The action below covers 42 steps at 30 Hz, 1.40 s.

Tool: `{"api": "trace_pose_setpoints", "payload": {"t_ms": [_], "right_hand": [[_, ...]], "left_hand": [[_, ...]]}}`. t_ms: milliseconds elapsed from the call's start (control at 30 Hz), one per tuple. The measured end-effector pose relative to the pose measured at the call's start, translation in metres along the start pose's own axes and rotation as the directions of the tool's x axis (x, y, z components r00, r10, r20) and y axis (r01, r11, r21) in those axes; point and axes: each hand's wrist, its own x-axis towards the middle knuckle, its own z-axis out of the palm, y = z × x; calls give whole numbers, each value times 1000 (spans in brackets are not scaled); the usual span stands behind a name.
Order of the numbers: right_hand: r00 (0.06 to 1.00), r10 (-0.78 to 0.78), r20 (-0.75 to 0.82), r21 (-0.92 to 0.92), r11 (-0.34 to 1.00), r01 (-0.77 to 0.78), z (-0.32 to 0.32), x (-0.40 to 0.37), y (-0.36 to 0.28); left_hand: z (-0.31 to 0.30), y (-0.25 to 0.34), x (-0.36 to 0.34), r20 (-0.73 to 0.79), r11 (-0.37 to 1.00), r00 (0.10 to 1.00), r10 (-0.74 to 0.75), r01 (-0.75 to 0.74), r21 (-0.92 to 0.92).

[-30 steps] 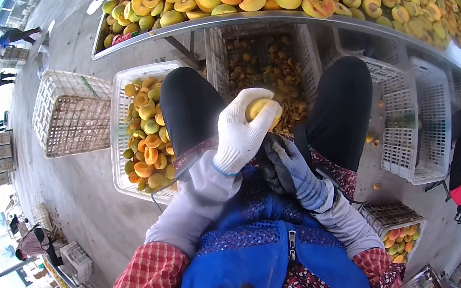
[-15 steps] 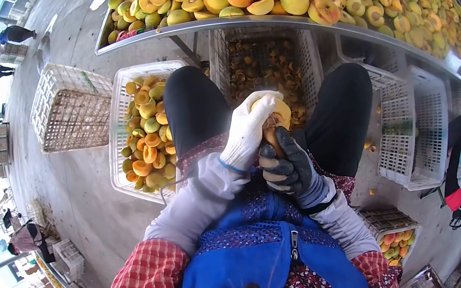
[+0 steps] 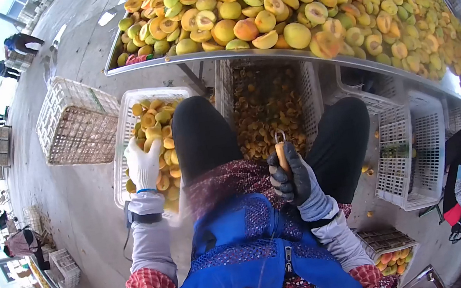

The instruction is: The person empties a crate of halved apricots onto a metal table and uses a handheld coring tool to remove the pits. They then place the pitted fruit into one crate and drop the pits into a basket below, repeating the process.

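Note:
My left hand (image 3: 144,161), in a white knit glove, is over the white plastic basket (image 3: 122,115) of halved yellow peaches (image 3: 164,117). Its thumb and fingers are spread, close to the fruit; whether it touches any is hard to tell. My right hand (image 3: 292,177), in a dark-coated glove, grips a pitting spoon (image 3: 282,157) upright by its wooden handle, with the metal loop at the top. Beyond that loop, a crate (image 3: 311,93) between my knees holds brown pits and scraps.
A metal table (image 3: 194,58) heaped with halved peaches spans the front. An upright white crate (image 3: 77,122) stands at left, and more crates (image 3: 396,158) are at right. Behind my right elbow sits a crate of fruit (image 3: 394,262). Other people (image 3: 19,44) are far left.
My left hand has left the right hand and moved left to the basket; the peach it held is no longer in it. My right hand has lowered slightly, still holding the spoon.

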Motion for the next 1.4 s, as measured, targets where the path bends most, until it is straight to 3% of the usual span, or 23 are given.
{"api": "trace_pose_setpoints", "payload": {"t_ms": [67,133,200,233,300,333,467,533,600,633,733,800,867,933,1000,1033,1067,1133,1167,1200,1267,1300,1400], "right_hand": [[986,-30,-164,-111,994,12,6,4,-5],[958,-52,-281,-218,976,-11,11,10,-5],[954,-20,-299,-259,964,-61,8,17,-9],[945,-17,-326,-257,964,-71,13,17,-13],[945,-25,-325,-219,974,-50,14,18,-20],[935,-44,-352,-205,978,-31,14,18,-24],[926,-67,-372,-135,991,17,5,17,-40],[938,-49,-343,-10,999,48,-2,15,-45],[950,-29,-311,186,978,90,-5,16,-52],[980,-72,-188,263,957,120,-25,22,-51],[910,-267,-317,31,956,292,4,26,-78],[885,-401,-235,-217,910,354,2,41,-79],[890,-407,-206,-302,891,338,12,46,-79],[916,-313,-251,-227,939,258,48,41,-87],[890,-354,-286,-228,928,296,61,43,-76],[876,-396,-276,-244,910,334,63,46,-65],[860,-436,-265,-260,891,372,61,48,-55],[857,-477,-193,-280,864,418,44,55,-33],[828,-545,-130,-398,794,460,35,60,-27],[796,-602,-60,-505,706,496,33,59,-27],[693,-695,192,-817,279,505,31,43,-38],[649,-687,327,-882,24,470,35,36,-42],[721,-629,289,-950,-96,297,49,23,-40]], "left_hand": [[7,18,8,-106,998,992,69,-68,14],[3,111,7,-25,930,989,149,-148,-336],[26,184,16,56,806,910,410,-333,-490],[34,227,22,69,799,893,446,-361,-481],[50,296,43,41,788,814,580,-547,-281],[68,316,56,174,802,784,596,-573,-168],[110,334,71,153,773,761,631,-634,-36],[110,323,74,156,781,765,624,-615,-107],[96,304,74,17,691,704,710,-693,-206],[82,294,71,-27,590,627,778,-746,-309],[45,273,44,-9,340,481,877,-633,-695],[25,263,23,101,297,376,921,-509,-808],[21,250,9,98,253,343,934,-442,-861],[22,238,-10,224,159,581,782,161,-974],[11,243,-29,308,-51,673,673,457,-888],[19,241,-40,315,-4,690,652,419,-908],[22,243,-53,315,24,763,564,366,-930],[24,239,-54,367,25,850,377,387,-922],[16,240,-51,401,-23,866,298,426,-904],[19,231,-44,390,40,880,271,394,-918],[15,221,-39,421,159,866,271,391,-907],[11,221,-41,423,175,853,307,386,-906],[-5,223,-47,440,230,815,378,378,-897]]}}
